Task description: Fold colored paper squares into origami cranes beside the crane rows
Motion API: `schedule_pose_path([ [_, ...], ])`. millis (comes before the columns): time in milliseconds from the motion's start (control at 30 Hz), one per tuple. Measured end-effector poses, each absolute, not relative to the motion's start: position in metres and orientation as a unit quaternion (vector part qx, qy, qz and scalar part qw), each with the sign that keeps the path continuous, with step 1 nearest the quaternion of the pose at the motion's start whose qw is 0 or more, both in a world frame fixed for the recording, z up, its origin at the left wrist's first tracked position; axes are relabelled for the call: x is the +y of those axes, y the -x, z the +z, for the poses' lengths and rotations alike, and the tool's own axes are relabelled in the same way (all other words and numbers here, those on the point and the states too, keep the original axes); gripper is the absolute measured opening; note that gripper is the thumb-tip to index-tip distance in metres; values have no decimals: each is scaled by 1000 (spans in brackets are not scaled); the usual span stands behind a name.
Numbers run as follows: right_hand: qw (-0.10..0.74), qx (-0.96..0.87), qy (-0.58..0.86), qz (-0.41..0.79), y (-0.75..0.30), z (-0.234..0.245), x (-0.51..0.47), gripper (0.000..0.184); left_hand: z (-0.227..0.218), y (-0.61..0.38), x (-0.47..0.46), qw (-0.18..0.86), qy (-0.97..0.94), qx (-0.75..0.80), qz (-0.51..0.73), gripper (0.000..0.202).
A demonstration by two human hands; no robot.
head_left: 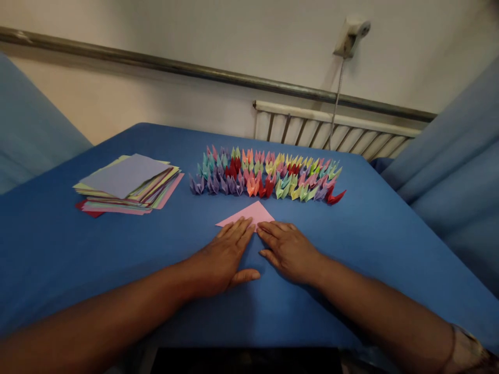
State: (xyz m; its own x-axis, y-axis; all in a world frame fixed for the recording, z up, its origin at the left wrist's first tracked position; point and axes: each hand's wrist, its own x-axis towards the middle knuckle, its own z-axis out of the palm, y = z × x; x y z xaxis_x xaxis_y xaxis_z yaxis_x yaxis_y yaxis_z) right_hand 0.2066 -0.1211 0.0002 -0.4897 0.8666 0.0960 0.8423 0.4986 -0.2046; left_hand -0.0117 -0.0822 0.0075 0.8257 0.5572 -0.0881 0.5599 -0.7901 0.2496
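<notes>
A pink sheet of origami paper (255,210), folded into a triangle, lies flat on the blue table cover with its peak pointing away from me. My left hand (230,252) rests flat on its lower left part, fingers stretched out and thumb spread to the right. On the lower right part lie the fingertips of my right hand (290,249), also extended. Both hands cover the near edge of the paper, so that fold is mostly hidden. Beyond the paper stand rows of small folded paper cranes (265,174) in many colours.
To the left sits a loose stack of coloured paper sheets (128,179), a lilac one on top. A metal rail (218,76) and a radiator (331,117) run along the wall behind the table (390,249). Blue curtains (463,156) hang at both sides.
</notes>
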Motion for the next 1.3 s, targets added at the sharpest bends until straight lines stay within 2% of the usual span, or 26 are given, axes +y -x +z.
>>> schedule_pose_path([
  [233, 86, -859, 501, 69, -208, -1, -121, 50, 6, 52, -71, 64, -919, 388, -20, 98],
  [367, 93, -860, 497, 71, -207, 0, -120, 48, 15, 37, -67, 35, -912, 408, 18, 95],
  [467, 94, -859, 497, 73, -206, 2, -120, 49, 17, 6, -70, 81, -946, 314, 5, 89],
  [600, 67, -854, 512, 70, -215, 10, -123, 46, 9, -17, -70, 114, -959, 258, -37, 98],
  [800, -8, -838, 540, 76, -241, 35, -137, 32, 2, -6, -63, 133, -959, 247, -33, 100],
  [933, -25, -814, 575, 76, -248, 43, -138, 27, 2, -3, -59, 144, -958, 248, 5, 89],
  [1033, 12, -788, 611, 82, -248, 36, -127, 31, 4, -3, -53, 160, -953, 254, 49, 69],
  [1133, 110, -765, 627, 97, -243, 20, -113, 29, 6, -4, -46, 185, -938, 274, 105, 47],
  [1300, 246, -760, 575, 175, -234, -7, -104, 35, 9, -5, -39, 221, -904, 327, 164, 38],
])
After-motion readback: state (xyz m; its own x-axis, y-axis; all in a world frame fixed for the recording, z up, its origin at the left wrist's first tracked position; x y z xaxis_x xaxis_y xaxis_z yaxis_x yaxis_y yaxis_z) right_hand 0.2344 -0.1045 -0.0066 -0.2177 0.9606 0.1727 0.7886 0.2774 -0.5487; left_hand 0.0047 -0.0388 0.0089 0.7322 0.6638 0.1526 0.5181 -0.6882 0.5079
